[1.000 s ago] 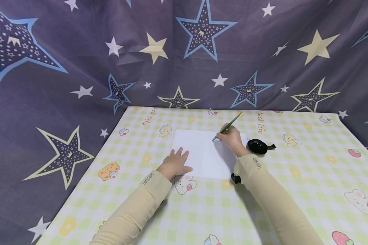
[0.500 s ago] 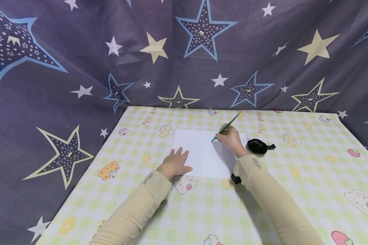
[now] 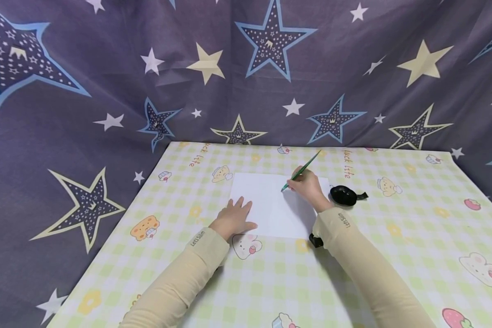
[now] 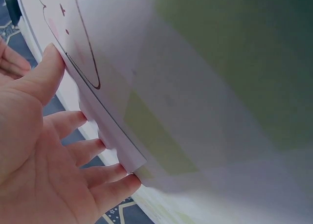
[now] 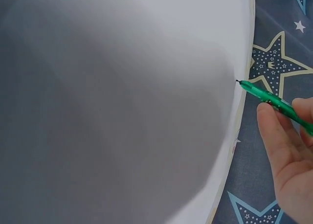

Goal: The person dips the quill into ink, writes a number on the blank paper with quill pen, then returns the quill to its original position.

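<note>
A sheet of white paper (image 3: 266, 205) lies on the table, its right part shadowed by my right hand (image 3: 307, 183). That hand pinches a slim green pen (image 3: 301, 171) between thumb and fingers, tip down at the paper and tapered end slanting up to the right. In the right wrist view, the pen (image 5: 268, 97) shows a dark fine point right at the sheet. My left hand (image 3: 232, 219) rests with spread fingers on the paper's left edge. The left wrist view shows the fingers of the left hand (image 4: 63, 150) along the edge of the sheet (image 4: 105, 121).
A black rounded object (image 3: 343, 196) with a short tail lies right of the paper. A small black item (image 3: 316, 240) sits at the paper's lower right corner, partly behind the right sleeve. A checked cloth (image 3: 430, 237) covers the table. A star-patterned curtain (image 3: 246, 100) hangs behind.
My right hand and the pen have shifted slightly left and toward me, the tip moving along the paper. The left hand has stayed in place.
</note>
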Demonstrator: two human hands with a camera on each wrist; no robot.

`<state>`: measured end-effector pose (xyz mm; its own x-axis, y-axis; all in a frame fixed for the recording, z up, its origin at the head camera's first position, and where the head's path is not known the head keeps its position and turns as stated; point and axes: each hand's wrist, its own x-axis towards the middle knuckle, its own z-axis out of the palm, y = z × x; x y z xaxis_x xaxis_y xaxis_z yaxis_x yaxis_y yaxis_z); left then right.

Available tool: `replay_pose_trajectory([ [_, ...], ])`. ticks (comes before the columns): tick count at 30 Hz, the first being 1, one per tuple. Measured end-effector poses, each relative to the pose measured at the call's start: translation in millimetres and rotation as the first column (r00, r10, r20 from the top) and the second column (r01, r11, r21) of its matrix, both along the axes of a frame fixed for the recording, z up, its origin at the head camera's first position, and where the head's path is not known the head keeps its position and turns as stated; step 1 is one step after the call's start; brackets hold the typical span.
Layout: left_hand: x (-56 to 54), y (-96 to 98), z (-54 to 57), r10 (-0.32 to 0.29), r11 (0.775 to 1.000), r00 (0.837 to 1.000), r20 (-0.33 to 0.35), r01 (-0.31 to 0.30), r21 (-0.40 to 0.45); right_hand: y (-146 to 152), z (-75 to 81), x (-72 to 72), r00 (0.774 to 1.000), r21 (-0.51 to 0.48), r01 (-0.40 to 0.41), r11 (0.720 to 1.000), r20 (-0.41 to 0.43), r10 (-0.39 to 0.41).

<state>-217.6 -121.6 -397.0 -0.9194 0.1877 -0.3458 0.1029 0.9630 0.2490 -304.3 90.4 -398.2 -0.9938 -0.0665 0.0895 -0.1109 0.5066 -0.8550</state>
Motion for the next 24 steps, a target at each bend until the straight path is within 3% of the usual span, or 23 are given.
replay_pose_trajectory([
  [24,-1.1,-0.2,-2.6,-0.005,1.000,1.000,-0.008,0.005,-0.011,0.6,-1.4,4.5,0.999,-0.056,-0.049,0.997,0.005,0.049],
])
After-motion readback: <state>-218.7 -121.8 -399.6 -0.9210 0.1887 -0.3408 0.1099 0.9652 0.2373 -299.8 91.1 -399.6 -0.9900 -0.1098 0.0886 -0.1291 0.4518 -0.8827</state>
